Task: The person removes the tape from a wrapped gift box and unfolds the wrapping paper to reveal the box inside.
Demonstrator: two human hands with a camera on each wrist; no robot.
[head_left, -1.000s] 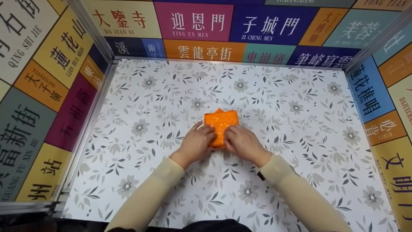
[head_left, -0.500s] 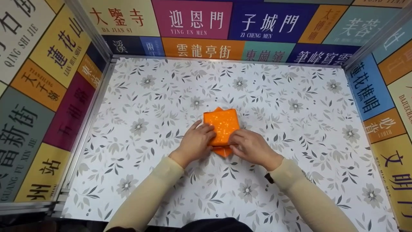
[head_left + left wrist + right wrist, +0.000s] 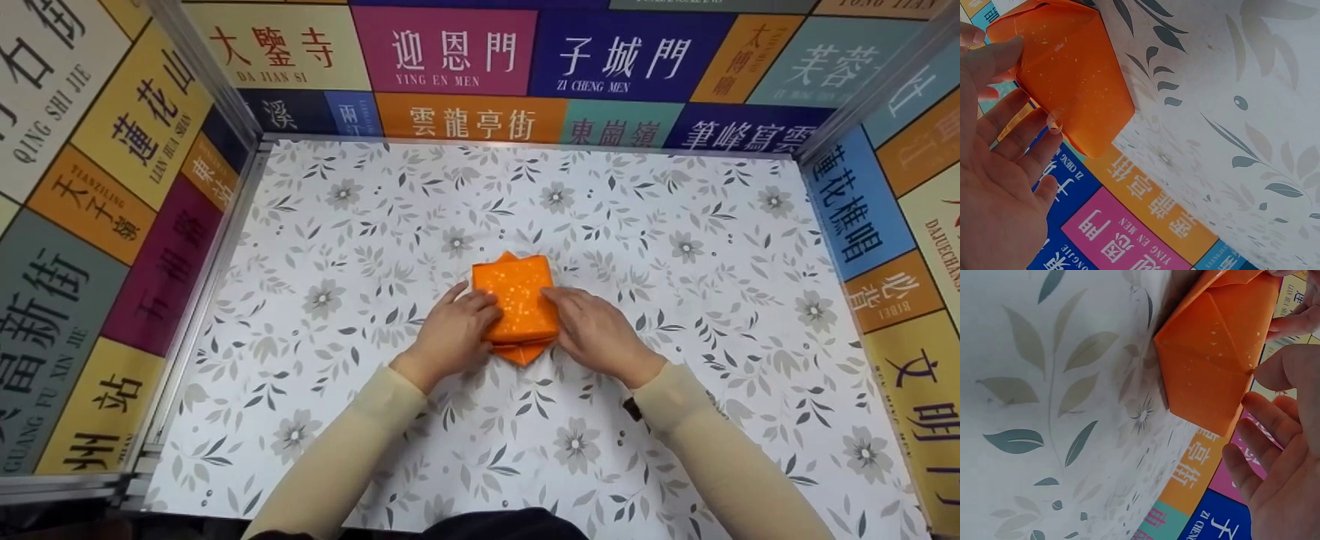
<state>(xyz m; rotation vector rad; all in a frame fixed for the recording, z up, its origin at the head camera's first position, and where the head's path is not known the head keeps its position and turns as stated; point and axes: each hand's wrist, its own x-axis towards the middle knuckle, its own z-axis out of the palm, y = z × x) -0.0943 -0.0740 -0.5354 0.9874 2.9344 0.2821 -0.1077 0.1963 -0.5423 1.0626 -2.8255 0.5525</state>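
An orange folded-paper box [image 3: 517,300] with pale specks sits mid-table, its flat square face up. One pointed flap sticks out at the near side and a smaller tip at the far side. My left hand [image 3: 455,330] holds its left edge, the thumb against the side wall in the left wrist view, where the paper box [image 3: 1078,73] shows a slanted side. My right hand [image 3: 596,330] pinches the right edge between thumb and index finger. In the right wrist view, creases run across the paper box [image 3: 1213,354] and the other fingers lie loosely bent below it.
The box rests on a white table [image 3: 360,442] printed with grey leaves and flowers. Colourful panels with Chinese lettering wall it in at the back [image 3: 450,52], the left [image 3: 142,187] and the right [image 3: 862,217].
My right hand has moved from the box's near top to its right edge. The near pointed flap, hidden at first, now shows. My left hand has stayed at the left edge.
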